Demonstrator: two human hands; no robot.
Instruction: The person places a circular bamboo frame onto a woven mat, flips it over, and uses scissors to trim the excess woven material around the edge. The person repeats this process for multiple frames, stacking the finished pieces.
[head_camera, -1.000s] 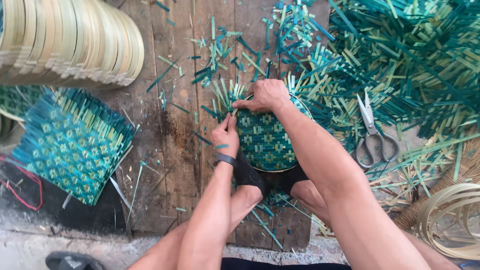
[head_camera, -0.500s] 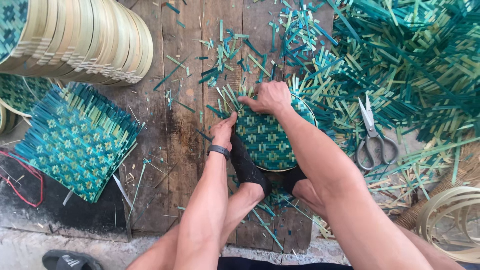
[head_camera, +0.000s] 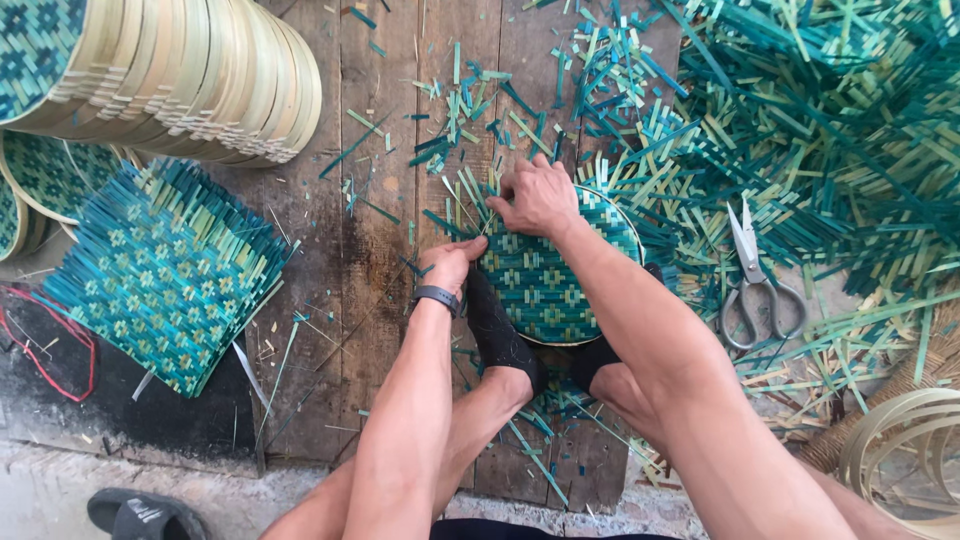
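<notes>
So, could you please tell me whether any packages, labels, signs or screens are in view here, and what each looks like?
No packages, labels or signs are in view.
Possible screen: a dark band with a small dark face, perhaps a watch, on the wrist of the left hand; whether that face is a screen cannot be told.

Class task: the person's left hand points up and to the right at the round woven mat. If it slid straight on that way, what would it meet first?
Probably the right hand, pressing on the mat's upper-left rim just beyond the left hand; loose strip ends lie between them.
</notes>
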